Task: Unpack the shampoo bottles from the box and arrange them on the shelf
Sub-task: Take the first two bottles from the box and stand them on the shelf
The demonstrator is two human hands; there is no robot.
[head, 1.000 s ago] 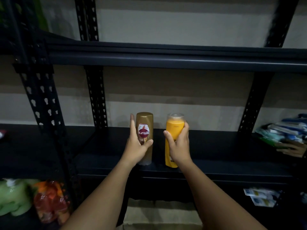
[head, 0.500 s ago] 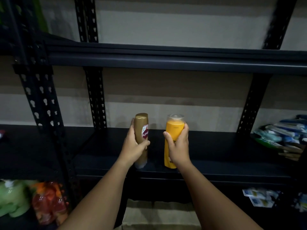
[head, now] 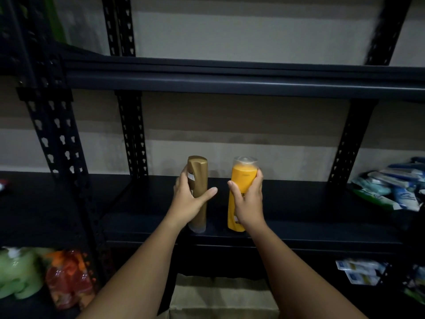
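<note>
Black shelf: landmark. Cardboard box: below shelf. Gold bottle: upright at shelf's front edge, gripped by left hand. Yellow bottle: upright at the same edge, gripped by right hand.

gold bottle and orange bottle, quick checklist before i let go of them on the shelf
1. Gold bottle base on the shelf: ok, it sits near the front edge.
2. Gold bottle label facing front: not ok, it is turned toward the left.
3. Orange bottle upright on the shelf: ok.
4. Gap between the two bottles: ok, they stand apart.
5. Left hand and right hand grips: ok, each holds its bottle.
6. Orange bottle label facing front: cannot tell, the hand covers it.
</note>
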